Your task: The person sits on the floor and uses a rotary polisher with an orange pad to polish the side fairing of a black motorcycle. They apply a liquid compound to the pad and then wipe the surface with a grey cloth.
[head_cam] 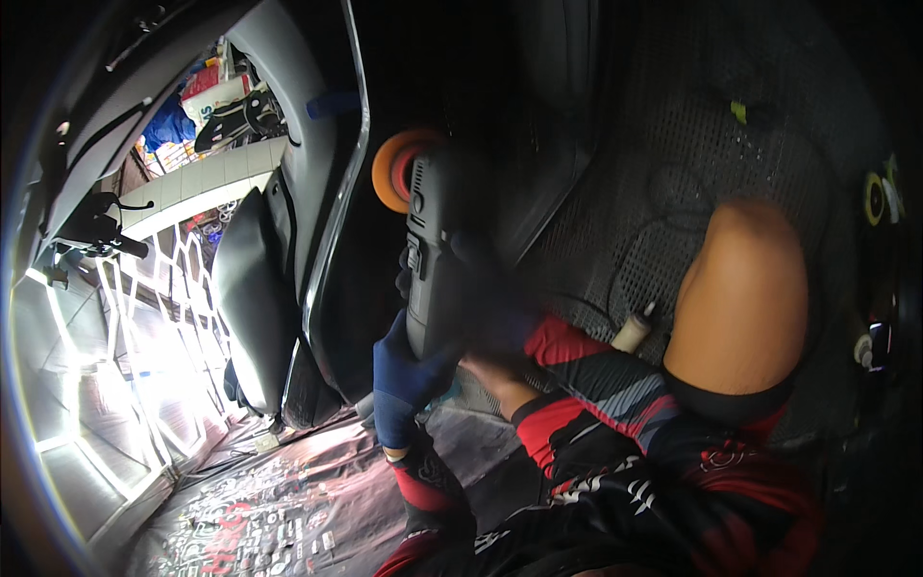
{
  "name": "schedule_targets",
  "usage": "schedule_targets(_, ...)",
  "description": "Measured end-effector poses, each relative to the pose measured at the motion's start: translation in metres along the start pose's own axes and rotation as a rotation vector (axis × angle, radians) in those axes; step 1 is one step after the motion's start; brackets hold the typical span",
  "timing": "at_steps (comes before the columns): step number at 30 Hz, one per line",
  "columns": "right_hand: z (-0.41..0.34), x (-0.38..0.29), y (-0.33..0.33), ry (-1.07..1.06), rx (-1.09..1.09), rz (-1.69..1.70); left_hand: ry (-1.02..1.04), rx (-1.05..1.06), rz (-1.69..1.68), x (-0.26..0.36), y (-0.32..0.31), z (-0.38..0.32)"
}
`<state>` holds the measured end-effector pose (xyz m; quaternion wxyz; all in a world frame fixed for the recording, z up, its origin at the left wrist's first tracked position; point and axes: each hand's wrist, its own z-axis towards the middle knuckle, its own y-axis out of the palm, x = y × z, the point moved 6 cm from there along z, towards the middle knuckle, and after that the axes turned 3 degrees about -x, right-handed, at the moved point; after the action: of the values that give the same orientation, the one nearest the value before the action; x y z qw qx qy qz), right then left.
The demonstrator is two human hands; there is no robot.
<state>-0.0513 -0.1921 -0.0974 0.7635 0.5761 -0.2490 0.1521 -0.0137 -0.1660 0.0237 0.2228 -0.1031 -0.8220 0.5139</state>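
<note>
A grey and black power polisher (424, 252) with an orange foam pad (389, 172) stands lengthwise in front of me, its pad end against or close to a dark, glossy vehicle panel (368, 288); contact cannot be made out. My left hand (405, 386), in a blue glove, grips the rear end of the polisher body. My right hand (490, 303), in a dark glove, is blurred and in deep shadow at the polisher's right side and seems to hold it; its fingers are mostly hidden. A pale squeeze bottle (632, 333) with a nozzle lies on the perforated mat near my right forearm.
A perforated dark floor mat (649, 267) carries a cord (613, 281) that curves across it. Rolls of tape (874, 198) are at the far right. My bare knee (743, 288) rises at right. A motorcycle or scooter (101, 231) and bright hexagonal light reflections appear at left. A printed sheet (274, 505) covers the lower-left floor.
</note>
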Motion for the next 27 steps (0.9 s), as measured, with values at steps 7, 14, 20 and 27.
schedule_targets(7,0.007,-0.024,0.005,-0.059,0.018,-0.037,0.069,0.066,0.009,0.012,-0.001,0.011)
schedule_targets(14,0.009,-0.051,0.007,-0.087,-0.036,-0.012,0.053,0.001,-0.044,0.034,0.01,0.025)
schedule_targets(20,0.017,-0.066,0.009,-0.071,-0.074,-0.06,0.058,-0.011,-0.062,0.048,0.018,0.033)
schedule_targets(27,0.014,-0.1,0.037,-0.231,-0.051,-0.219,0.087,-0.016,-0.054,0.069,0.017,0.044)
